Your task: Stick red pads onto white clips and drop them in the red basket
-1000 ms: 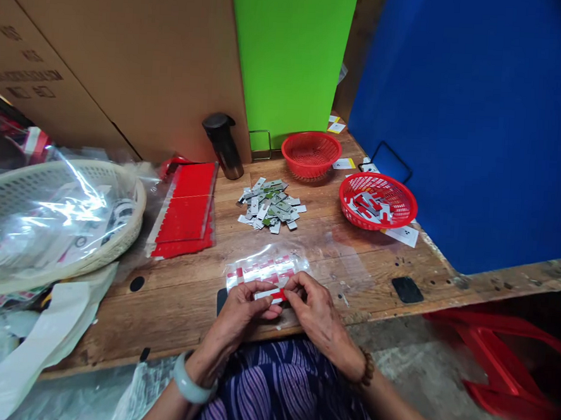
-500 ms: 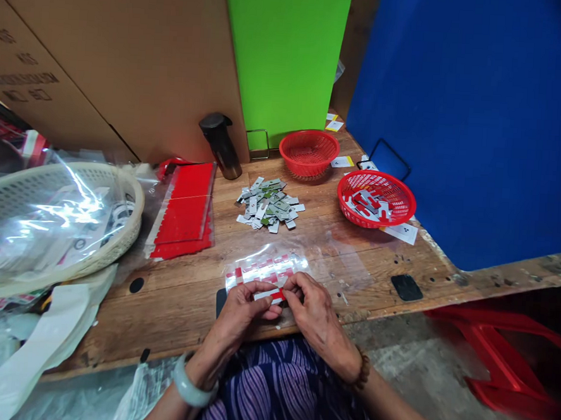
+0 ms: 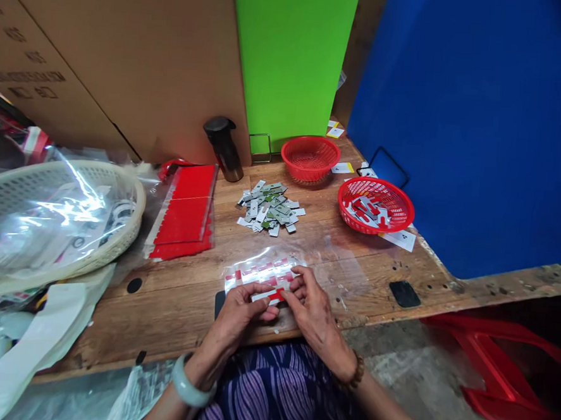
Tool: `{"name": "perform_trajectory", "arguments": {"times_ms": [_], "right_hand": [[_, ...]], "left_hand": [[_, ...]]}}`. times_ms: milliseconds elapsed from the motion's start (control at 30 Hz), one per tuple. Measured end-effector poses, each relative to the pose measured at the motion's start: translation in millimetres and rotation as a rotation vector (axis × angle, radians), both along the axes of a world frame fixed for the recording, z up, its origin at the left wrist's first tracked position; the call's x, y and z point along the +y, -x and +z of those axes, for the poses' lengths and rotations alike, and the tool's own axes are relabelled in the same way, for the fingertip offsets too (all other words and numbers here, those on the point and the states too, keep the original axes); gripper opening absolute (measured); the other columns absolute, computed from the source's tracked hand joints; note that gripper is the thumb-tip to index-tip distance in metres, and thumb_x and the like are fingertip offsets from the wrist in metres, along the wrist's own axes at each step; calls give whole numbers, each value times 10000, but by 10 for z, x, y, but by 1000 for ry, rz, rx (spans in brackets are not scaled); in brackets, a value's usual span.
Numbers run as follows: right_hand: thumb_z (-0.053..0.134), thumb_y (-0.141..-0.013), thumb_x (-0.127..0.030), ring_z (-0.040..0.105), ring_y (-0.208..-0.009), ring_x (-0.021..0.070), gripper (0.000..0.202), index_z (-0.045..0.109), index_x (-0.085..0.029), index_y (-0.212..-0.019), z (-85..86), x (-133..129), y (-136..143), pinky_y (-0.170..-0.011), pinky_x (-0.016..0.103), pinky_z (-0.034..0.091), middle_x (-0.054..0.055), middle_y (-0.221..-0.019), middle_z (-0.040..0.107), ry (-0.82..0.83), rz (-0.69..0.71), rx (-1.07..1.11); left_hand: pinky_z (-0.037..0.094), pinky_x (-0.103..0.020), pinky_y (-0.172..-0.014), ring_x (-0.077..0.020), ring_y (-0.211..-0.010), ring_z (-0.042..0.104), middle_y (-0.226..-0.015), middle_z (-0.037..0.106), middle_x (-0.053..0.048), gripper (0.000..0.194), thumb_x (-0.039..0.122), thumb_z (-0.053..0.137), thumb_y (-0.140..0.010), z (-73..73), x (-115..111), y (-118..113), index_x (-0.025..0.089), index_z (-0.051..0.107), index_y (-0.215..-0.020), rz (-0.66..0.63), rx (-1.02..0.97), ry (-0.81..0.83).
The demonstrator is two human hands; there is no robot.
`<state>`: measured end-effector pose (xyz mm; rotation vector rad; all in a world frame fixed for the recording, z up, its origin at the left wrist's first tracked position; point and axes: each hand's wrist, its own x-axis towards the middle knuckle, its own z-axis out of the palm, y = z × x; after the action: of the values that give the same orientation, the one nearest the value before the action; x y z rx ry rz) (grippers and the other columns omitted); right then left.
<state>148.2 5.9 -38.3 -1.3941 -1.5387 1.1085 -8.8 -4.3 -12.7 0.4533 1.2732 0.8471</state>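
Note:
Close to the table's front edge, my left hand (image 3: 239, 309) pinches a small white card with a red sticker (image 3: 276, 295) between thumb and fingers. My right hand (image 3: 313, 310) has its thumb and fingertips on the card's right end, over the red part. Just beyond both hands lies a clear backing sheet (image 3: 262, 271) bearing rows of red stickers, partly covered by my fingers. Farther back is a loose pile of small grey, white and green cards (image 3: 271, 208). A red basket (image 3: 349, 219) to the right holds several red-and-white pieces.
Stacked red sheets (image 3: 185, 207) lie left of the pile, near a dark bottle (image 3: 224, 151). Another red basket (image 3: 311, 160) stands at the back. A cream basket (image 3: 134, 226) with plastic-wrapped contents fills the left. Green (image 3: 292, 58) and blue (image 3: 470, 133) panels rise behind.
My right fingers have spread a little and shifted along the card, so more of the red sticker shows. My left hand keeps its hold. The view has tilted slightly.

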Motion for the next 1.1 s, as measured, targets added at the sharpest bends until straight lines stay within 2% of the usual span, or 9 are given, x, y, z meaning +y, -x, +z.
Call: {"name": "perform_trajectory", "arguments": {"times_ms": [100,233,333,500,667,800,900,1033,1100], "right_hand": [[483,-863,-298,529,-548,113,239,469,-222,-1089,-37,42,-45,-530,241,450,-25,-736,524,116,-23,100],[399,-895,-441,508,-463,89,284,521,-194,-960,10,31,-46,-454,211,438,-35,-657,522,253,97,233],[466,-862,-455,487,-435,76,282,528,-193,-947,46,-5,16,-424,186,412,-54,-604,508,302,179,267],[483,-846,-468,420,-356,66,293,502,-189,-758,10,3,66,-372,162,349,-86,-431,434,382,201,289],[516,-811,-523,409,-294,57,355,495,-176,-741,-29,43,34,-314,154,313,-73,-440,509,507,258,383],[525,-798,-555,455,-309,63,400,491,-163,-725,-12,39,29,-323,156,338,-48,-473,550,531,240,481],[507,-811,-562,509,-376,69,406,509,-157,-784,14,19,11,-384,181,406,-18,-588,598,528,243,603],[636,-762,-461,558,-502,81,344,539,-159,-893,73,-12,-24,-529,213,465,-30,-629,595,471,311,627],[673,-735,-423,548,-506,85,326,545,-162,-882,100,-22,-28,-536,217,462,-45,-594,576,448,301,598]], "left_hand": [[535,-204,-562,-149,-533,677,-635,723,-91,325,110,742,-613,22,-18,11,89,602,-906,7,12,23],[528,-195,-566,-142,-530,674,-609,717,-81,321,104,732,-619,53,-38,20,90,602,-912,13,18,34],[523,-195,-566,-139,-521,669,-601,714,-78,340,141,755,-600,69,-45,17,92,605,-902,-2,11,18],[511,-187,-565,-133,-520,664,-589,710,-73,366,203,772,-580,97,-64,18,97,609,-889,-51,5,-1],[510,-191,-566,-125,-531,656,-611,704,-53,346,216,775,-574,107,-82,44,96,628,-863,-85,-1,-34],[516,-206,-573,-127,-545,655,-653,709,-60,352,209,775,-576,104,-76,53,91,634,-876,-88,-27,-23],[523,-219,-588,-135,-555,659,-666,715,-69,353,209,776,-578,97,-58,58,96,630,-879,-53,-18,-24],[523,-221,-584,-139,-543,656,-617,707,-69,358,212,769,-587,92,-45,65,89,625,-891,-59,-1,-32],[517,-213,-572,-135,-528,649,-597,701,-64,359,219,769,-584,97,-48,62,87,625,-886,-69,-4,-44]]}}
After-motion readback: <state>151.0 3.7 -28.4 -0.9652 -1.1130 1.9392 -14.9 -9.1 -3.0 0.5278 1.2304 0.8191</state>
